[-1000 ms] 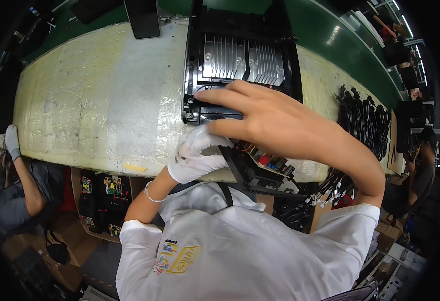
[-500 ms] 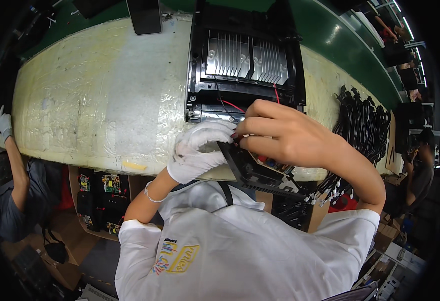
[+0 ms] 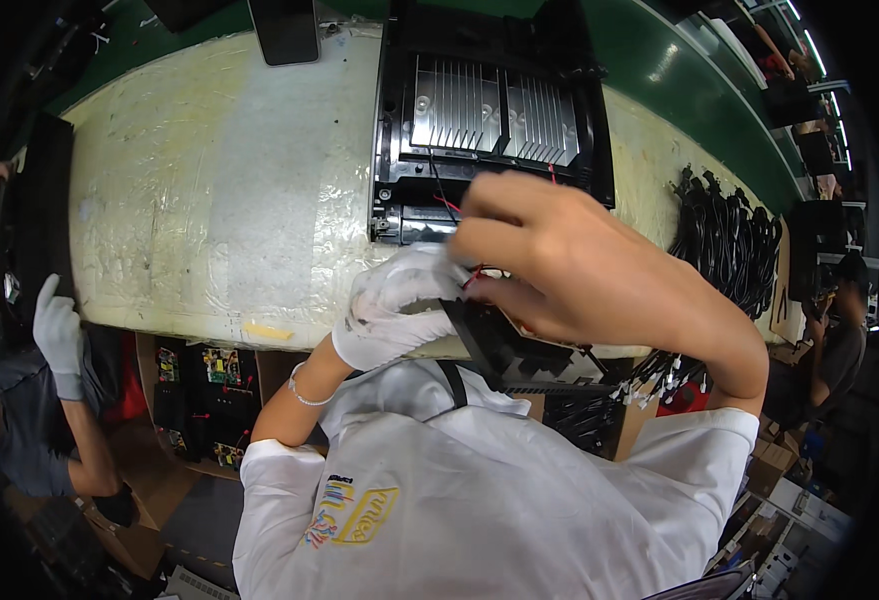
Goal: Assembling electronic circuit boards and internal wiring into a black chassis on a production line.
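Observation:
My left hand (image 3: 399,300), in a white glove, is closed on the left edge of a black plastic panel (image 3: 549,365), tilted at the table's near edge. Parts on the panel's upper side are mostly covered by my right hand (image 3: 559,255). That hand is bare and somewhat blurred, its fingers curled close to the gloved fingertips. A red wire (image 3: 474,275) shows between the two hands; what the right fingers grip is hidden. Just beyond lies a black housing (image 3: 389,170) with two finned metal heat sinks (image 3: 454,105). Thin red and black wires run from it towards my right hand.
A black phone-like device (image 3: 286,32) lies at the far edge. Bundled black cables (image 3: 724,245) with white connectors hang at right. A box below left holds black panels with circuit boards (image 3: 221,365). At far left, a co-worker's gloved hand (image 3: 57,330) is beside a black panel (image 3: 44,210).
My right hand has shifted a little up and left, over the wires. The left hand stays almost in place. The co-worker's gloved hand and a black panel have come further into view.

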